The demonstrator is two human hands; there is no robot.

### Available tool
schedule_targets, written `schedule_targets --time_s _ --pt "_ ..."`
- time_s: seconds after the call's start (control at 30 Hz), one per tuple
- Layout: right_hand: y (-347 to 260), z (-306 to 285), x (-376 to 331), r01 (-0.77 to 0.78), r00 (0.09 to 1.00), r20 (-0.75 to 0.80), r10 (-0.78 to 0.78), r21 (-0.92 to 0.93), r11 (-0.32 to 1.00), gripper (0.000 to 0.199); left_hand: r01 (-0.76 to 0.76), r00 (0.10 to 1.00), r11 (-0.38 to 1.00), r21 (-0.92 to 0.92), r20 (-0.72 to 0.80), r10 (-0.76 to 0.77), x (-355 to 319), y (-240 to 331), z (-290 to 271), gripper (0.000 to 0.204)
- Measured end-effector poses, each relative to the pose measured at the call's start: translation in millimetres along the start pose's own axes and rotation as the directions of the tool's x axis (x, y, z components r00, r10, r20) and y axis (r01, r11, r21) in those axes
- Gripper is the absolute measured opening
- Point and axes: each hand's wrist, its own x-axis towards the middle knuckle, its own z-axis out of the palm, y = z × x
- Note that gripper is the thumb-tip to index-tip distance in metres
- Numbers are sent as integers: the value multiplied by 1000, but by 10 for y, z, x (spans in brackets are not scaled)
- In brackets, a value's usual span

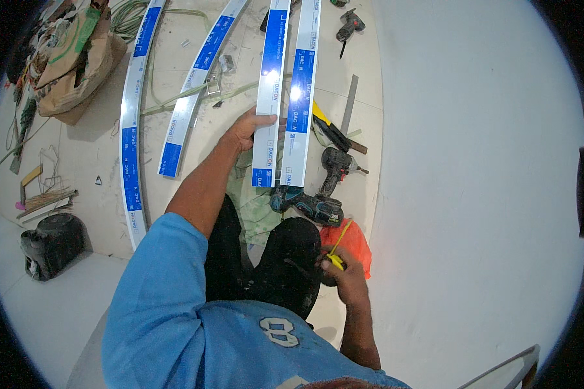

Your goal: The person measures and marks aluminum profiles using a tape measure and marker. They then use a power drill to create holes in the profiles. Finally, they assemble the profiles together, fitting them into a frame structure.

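Observation:
My left hand (245,128) is closed around the edge of a long metal profile (266,139) wrapped in blue and white printed film, its thumb on top and its other fingers hidden underneath. Right beside it lies a second profile (294,152) with the same film. Low by my right knee, my right hand (349,277) grips a tape measure (335,260) with yellow on its case. A short length of yellow blade (342,236) sticks out over an orange bag (357,249).
A cordless drill (308,206) and an impact driver (334,170) lie past my knee; another drill (350,26) is farther off. Two more profiles rest to the left, one a curved-looking strip (130,133). A torn cardboard box (78,84) and black container (53,245) stand left; a white wall (474,162) rises right.

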Motion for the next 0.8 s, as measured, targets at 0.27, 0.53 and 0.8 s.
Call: schedule_targets --time_s 0.27,0.53,0.8 --pt "-658 239 1701 427 835 -174 -522 -393 814 42 -4 1000 1000 -14 9 4 6 -50 135 59" --pt "-765 404 1930 414 886 -72 -457 -318 853 50 -69 998 996 56 -13 69 -61 17 294 62" --pt "-768 361 1918 427 891 -55 -450 -229 875 48 -88 984 976 198 -136 116 -92 112 456 50"
